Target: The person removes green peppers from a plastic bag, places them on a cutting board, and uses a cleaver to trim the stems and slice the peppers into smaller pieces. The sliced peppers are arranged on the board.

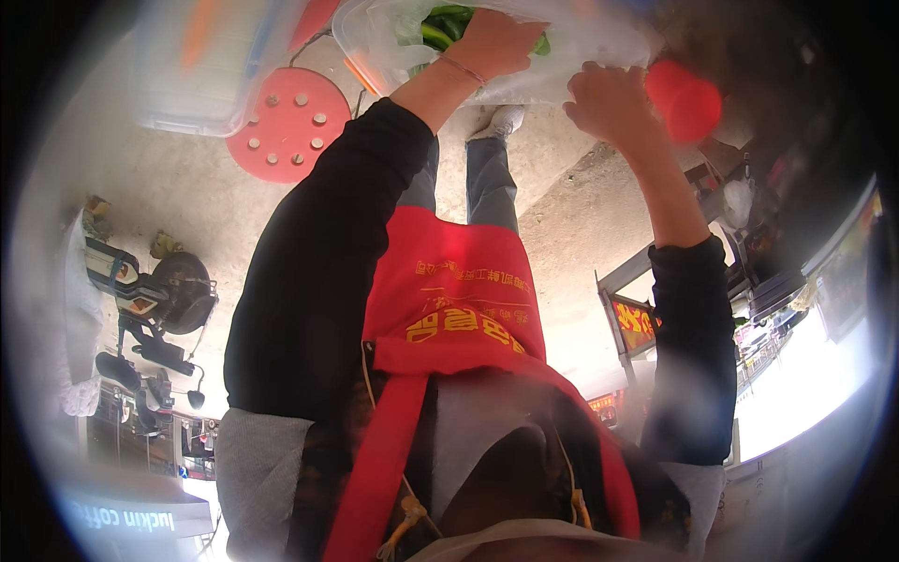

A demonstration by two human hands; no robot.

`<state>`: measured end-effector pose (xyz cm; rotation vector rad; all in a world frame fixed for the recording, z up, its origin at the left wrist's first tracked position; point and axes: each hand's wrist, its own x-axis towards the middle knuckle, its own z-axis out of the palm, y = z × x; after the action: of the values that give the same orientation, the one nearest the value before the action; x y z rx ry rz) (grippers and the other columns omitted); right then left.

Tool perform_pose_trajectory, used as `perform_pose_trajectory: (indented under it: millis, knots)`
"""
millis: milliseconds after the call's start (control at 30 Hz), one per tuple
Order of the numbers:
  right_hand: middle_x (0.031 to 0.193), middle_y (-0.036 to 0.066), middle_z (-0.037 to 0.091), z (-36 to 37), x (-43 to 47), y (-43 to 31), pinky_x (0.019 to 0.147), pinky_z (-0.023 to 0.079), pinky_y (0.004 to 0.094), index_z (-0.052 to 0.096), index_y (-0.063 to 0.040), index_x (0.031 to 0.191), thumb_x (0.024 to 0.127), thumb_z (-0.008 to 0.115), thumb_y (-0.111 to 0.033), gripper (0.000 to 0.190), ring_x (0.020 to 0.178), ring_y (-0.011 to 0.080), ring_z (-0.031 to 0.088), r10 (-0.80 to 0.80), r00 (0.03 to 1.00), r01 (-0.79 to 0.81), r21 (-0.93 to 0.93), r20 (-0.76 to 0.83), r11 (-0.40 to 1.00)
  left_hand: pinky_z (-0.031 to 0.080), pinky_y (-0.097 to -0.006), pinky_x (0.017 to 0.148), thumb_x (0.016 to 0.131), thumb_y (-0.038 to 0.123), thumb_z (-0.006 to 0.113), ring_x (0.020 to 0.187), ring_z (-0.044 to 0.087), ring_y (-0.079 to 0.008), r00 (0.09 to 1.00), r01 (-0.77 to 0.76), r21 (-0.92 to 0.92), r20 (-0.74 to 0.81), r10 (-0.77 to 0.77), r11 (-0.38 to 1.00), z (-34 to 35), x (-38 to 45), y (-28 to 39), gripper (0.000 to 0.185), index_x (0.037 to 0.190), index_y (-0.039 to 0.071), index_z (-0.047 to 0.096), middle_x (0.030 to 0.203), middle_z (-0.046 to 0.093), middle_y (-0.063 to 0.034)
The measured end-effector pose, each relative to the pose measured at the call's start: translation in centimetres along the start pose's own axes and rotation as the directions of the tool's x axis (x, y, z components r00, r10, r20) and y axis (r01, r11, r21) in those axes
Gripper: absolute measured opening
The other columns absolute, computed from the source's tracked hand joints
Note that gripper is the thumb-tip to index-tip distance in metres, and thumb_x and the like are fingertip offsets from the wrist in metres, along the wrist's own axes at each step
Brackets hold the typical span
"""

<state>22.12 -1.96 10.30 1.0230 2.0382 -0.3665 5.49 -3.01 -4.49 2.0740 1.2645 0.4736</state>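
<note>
My left hand (495,43) reaches in over green leafy vegetables (444,27) lying in a clear plastic bag (562,46). Its fingers point right, and their tips are partly hidden, so what they touch is unclear. The bag lines a translucent plastic tub (348,31) at the top edge of the view. My right hand (609,102) is curled closed at the bag's near right edge, pinching the plastic film. Just right of its knuckles is a red rounded object (683,100), too blurred to name.
A red round stool (291,126) with holes stands left, beneath another translucent plastic box (204,77). My shoe (502,123) is on the concrete floor (562,183). A parked scooter (151,295) is far left. A metal-framed sign stand (632,319) is at right.
</note>
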Motion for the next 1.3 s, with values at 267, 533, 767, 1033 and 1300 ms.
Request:
perform_pose_trajectory:
  millis: [267,533,767,1033,1300]
  knots:
    - [0.109,0.009,0.067,-2.5,1.8,2.4,0.091,0.051,0.0491,0.069,-0.012,0.111,0.096,0.059,-0.031,0.026,0.099,0.0300,0.067,0.100,0.993,-0.100,0.000,-0.066,0.995,0.051,-0.0455,0.088,0.076,0.001,0.062,0.096,0.065,-0.0386,0.943,-0.290,-0.044,0.154,0.294,0.956,-4.0,-3.2,-2.2,0.049,0.125,0.009,0.064,0.106,0.068,-0.0145]
    - [0.132,0.018,0.055,0.0,1.1,3.1,0.108,0.040,0.0479,0.055,-0.004,0.132,0.098,0.053,-0.018,0.036,0.124,0.0349,0.051,0.166,0.799,0.107,0.408,-0.579,0.907,0.053,-0.0436,0.092,0.084,0.010,0.064,0.102,0.068,-0.0382,0.832,0.103,-0.197,0.554,0.024,0.975,-2.7,-3.2,-4.2,0.041,0.125,0.009,0.067,0.116,0.072,-0.0141]
    - [0.149,0.025,0.046,0.5,1.2,3.5,0.120,0.031,0.0470,0.045,0.002,0.147,0.100,0.048,-0.008,0.048,0.142,0.0385,0.040,0.230,0.613,0.186,0.421,-0.756,0.888,0.059,-0.0471,0.077,0.084,0.013,0.068,0.091,0.073,-0.0423,0.905,0.125,0.227,0.372,-0.204,0.966,6.2,-0.3,-5.5,0.028,0.111,0.007,0.076,0.099,0.074,-0.0229]
    - [0.138,0.020,0.054,0.9,0.8,4.3,0.111,0.039,0.0438,0.051,0.000,0.140,0.100,0.053,-0.012,0.041,0.131,0.0326,0.048,0.307,0.586,0.219,0.511,-0.750,0.831,0.053,-0.0449,0.093,0.098,0.018,0.059,0.108,0.066,-0.0316,0.935,0.062,0.238,0.326,-0.140,0.969,5.9,0.4,-4.9,0.031,0.124,0.004,0.066,0.113,0.069,-0.0183]
    - [0.126,0.015,0.061,2.4,0.7,3.5,0.101,0.047,0.0406,0.058,-0.002,0.132,0.100,0.059,-0.016,0.034,0.119,0.0265,0.057,0.270,0.755,0.420,0.757,-0.597,0.501,0.051,-0.0407,0.099,0.104,0.019,0.057,0.115,0.063,-0.0249,0.960,0.265,-0.570,0.231,-0.157,0.778,-3.0,-2.7,-2.9,0.035,0.134,0.003,0.060,0.119,0.067,-0.0142]
